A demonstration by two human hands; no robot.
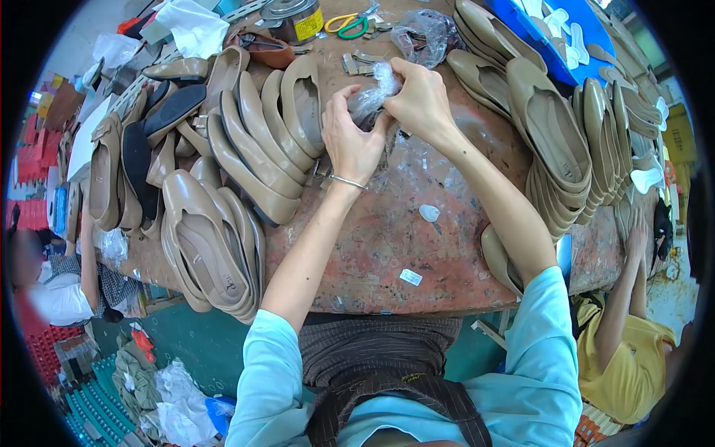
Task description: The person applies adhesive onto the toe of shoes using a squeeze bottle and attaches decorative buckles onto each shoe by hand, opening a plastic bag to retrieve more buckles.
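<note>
Over the middle of the worktable (380, 246), a crumpled clear plastic bag (381, 83) is held between both my hands. My left hand (350, 145) wraps its fingers around the lower part, where something greyish shows through the plastic; I cannot make out what. My right hand (418, 98) pinches the bag from the other side. Just beyond my fingers lie small metal pieces (360, 64). Beside my left hand stands a row of tan flat shoes (302, 104). Another clear plastic bag (424, 33) with dark contents lies behind my right hand.
More tan shoes stand stacked at front left (205, 246) and right (551, 134). A blue bin (514, 26) holds white shoe inserts. Scissors (346, 26) and a tin (293, 21) sit at the back. A person in yellow (625, 365) works at right, another person (63, 287) at left.
</note>
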